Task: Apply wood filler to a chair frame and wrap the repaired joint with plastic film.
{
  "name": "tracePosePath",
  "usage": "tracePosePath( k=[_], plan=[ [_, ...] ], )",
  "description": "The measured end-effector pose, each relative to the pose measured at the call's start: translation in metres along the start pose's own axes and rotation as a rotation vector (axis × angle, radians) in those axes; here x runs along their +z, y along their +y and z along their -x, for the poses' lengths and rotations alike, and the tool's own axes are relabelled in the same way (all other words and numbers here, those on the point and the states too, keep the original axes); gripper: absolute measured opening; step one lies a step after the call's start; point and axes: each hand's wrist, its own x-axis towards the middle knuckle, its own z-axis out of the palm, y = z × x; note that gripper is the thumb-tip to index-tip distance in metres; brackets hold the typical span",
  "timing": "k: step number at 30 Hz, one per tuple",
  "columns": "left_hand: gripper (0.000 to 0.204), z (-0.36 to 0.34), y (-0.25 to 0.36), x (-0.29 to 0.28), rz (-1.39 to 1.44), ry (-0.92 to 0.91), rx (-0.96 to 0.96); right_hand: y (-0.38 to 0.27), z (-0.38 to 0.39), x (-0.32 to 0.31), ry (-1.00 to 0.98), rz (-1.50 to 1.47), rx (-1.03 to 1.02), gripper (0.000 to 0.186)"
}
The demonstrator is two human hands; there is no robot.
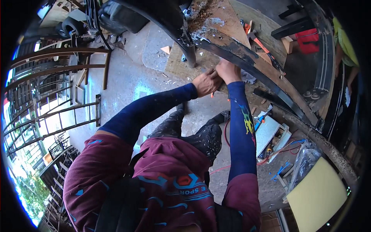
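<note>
Both hands are drawn together over the edge of a wooden board (176, 65), beside a black, paint-worn wooden frame (270, 73). My left hand (207, 82) has its fingers bent and pressed close to the right one. Curled next to it, my right hand (228, 72) is closed. Whatever lies between the fingers is hidden; a small bit of orange shows just below them. A rounded black leg (190, 58) of the frame stands beyond my left hand. Past the frame, an orange-handled hammer (261, 44) rests on the board near a triangular wood offcut (264, 57).
Wooden furniture frames (58, 71) stand at left, near tyres (72, 26). To the right are a white case (266, 133), a red hose (262, 162), clear plastic (304, 158) and a yellow panel (319, 191). A person in a yellow-green top (346, 42) stands at far right.
</note>
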Motion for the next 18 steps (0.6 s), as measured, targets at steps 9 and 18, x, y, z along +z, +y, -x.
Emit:
tracePosePath(
  k=[9, 18],
  plan=[
    [0.049, 0.126, 0.03, -0.048, 0.413, -0.044, -0.195, -0.042, -0.026, 0.074, -0.221, 0.229, 0.011, 0.016],
    [0.046, 0.241, 0.036, -0.044, 0.507, -0.103, -0.571, -0.022, -0.034, 0.09, -0.114, 0.26, -0.055, 0.023]
  ],
)
